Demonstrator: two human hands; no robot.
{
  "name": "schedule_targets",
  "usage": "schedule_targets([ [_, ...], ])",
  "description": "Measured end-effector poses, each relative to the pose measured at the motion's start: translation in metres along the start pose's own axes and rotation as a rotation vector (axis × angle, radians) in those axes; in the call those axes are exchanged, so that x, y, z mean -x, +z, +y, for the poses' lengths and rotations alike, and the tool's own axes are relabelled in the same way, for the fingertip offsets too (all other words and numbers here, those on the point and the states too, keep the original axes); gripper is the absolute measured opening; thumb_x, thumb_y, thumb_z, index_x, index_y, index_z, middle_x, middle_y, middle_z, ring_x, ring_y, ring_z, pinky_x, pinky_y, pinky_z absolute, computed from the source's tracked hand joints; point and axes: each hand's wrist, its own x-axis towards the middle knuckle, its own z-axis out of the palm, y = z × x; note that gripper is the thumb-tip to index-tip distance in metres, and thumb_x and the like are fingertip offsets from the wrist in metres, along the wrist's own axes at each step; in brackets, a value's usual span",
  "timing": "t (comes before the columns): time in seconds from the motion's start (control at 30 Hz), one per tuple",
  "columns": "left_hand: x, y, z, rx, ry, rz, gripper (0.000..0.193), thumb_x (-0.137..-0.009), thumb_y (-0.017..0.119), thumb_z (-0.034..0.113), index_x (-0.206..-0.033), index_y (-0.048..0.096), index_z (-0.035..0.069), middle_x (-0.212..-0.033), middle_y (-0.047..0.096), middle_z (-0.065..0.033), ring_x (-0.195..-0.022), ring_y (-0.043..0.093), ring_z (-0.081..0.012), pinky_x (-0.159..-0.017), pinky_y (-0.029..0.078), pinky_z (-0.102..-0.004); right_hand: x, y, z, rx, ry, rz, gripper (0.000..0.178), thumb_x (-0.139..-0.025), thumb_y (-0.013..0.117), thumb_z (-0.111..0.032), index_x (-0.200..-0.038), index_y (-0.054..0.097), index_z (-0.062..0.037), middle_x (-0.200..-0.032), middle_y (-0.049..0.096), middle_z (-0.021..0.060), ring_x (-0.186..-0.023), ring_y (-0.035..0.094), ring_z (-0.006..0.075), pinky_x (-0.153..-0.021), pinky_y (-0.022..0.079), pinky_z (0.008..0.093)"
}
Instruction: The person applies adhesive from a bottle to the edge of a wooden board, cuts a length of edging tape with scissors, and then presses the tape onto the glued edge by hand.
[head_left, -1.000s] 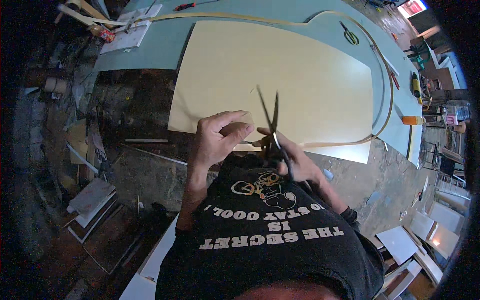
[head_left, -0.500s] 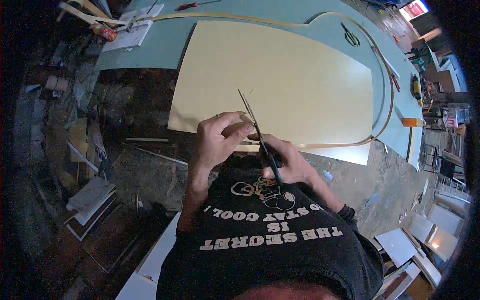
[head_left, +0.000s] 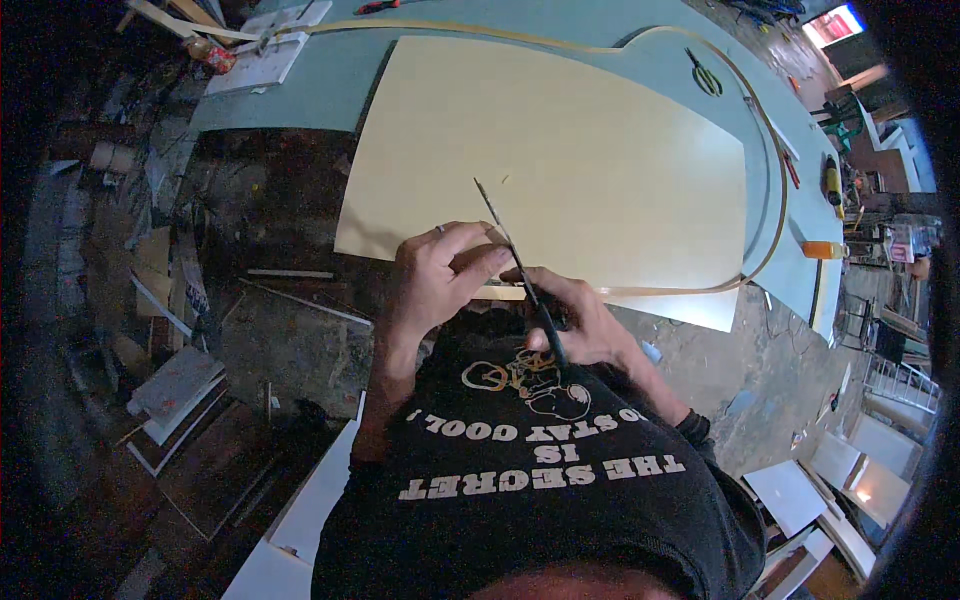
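My right hand [head_left: 578, 318] grips black-handled scissors [head_left: 515, 258], blades closed and pointing up over the near edge of a large cream board [head_left: 570, 150]. My left hand [head_left: 437, 277] pinches the end of a thin cream edge strip [head_left: 680, 290] right beside the blades, at the board's near edge. The strip runs right along the board's edge, then loops up around its far side. A tiny cut-off sliver [head_left: 505, 179] lies on the board just beyond the scissor tips.
The board rests on a pale green table [head_left: 330, 80]. Green-handled scissors [head_left: 706, 76], an orange bottle [head_left: 824, 249] and hand tools lie along the table's right side. White panels [head_left: 790, 490] and scrap boards [head_left: 175, 390] litter the dirty floor.
The scissors, open and upright a second ago, have shut and tilted left against the strip end held by my left hand. A small sliver now lies on the board.
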Motion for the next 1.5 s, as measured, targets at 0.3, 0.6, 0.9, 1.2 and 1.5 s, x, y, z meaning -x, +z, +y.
schedule_targets([
  [0.3, -0.001, -0.005, 0.000, 0.063, -0.002, -0.029, 0.022, -0.086, 0.072, 0.020, -0.097, 0.068, 0.003, -0.088, 0.070, -0.0121, -0.077, 0.070, -0.0220, -0.065, 0.054, -0.0320, 0.000, -0.001, 0.004, 0.042, 0.035, -0.047, 0.082, -0.075, 0.073, -0.057, -0.128, 0.051, 0.0025, -0.110, 0.063, 0.0208, -0.106, 0.062, 0.0310, -0.092, 0.046, 0.0407],
  [0.6, -0.001, -0.006, -0.002, 0.076, -0.047, -0.048, 0.022, -0.085, 0.072, 0.021, -0.097, 0.068, 0.002, -0.086, 0.070, -0.0121, -0.077, 0.070, -0.0237, -0.066, 0.054, -0.0328, 0.000, -0.002, 0.002, 0.039, 0.021, -0.031, 0.068, -0.082, 0.070, -0.044, -0.125, 0.051, 0.0050, -0.112, 0.063, 0.0235, -0.104, 0.063, 0.0327, -0.088, 0.048, 0.0409],
  [0.9, -0.003, -0.005, -0.006, 0.150, -0.027, -0.029, 0.021, -0.085, 0.073, 0.017, -0.098, 0.068, 0.002, -0.088, 0.070, -0.0125, -0.079, 0.070, -0.0213, -0.067, 0.054, -0.0317, -0.004, 0.004, 0.005, 0.047, -0.015, 0.054, 0.072, -0.081, 0.066, -0.057, -0.119, 0.056, 0.0040, -0.075, 0.058, 0.0085, -0.068, 0.054, 0.0151, -0.060, 0.041, 0.0316],
  [1.2, -0.006, -0.006, -0.007, 0.198, -0.021, -0.034, 0.021, -0.083, 0.075, 0.018, -0.095, 0.070, 0.001, -0.086, 0.071, -0.0103, -0.075, 0.067, -0.0160, -0.065, 0.052, -0.0300, -0.004, -0.005, -0.002, 0.125, 0.001, -0.017, 0.063, -0.084, 0.068, -0.044, -0.122, 0.055, 0.0051, -0.104, 0.066, 0.0243, -0.096, 0.068, 0.0339, -0.083, 0.052, 0.0402],
  [1.5, -0.005, -0.004, -0.013, 0.154, 0.010, -0.034, 0.022, -0.083, 0.074, 0.019, -0.095, 0.069, 0.001, -0.087, 0.070, -0.0112, -0.075, 0.068, -0.0180, -0.065, 0.052, -0.0306, 0.000, -0.004, -0.002, 0.109, 0.083, 0.009, 0.057, -0.085, 0.069, -0.040, -0.121, 0.057, 0.0025, -0.097, 0.069, 0.0197, -0.089, 0.068, 0.0244, -0.078, 0.052, 0.0365],
])
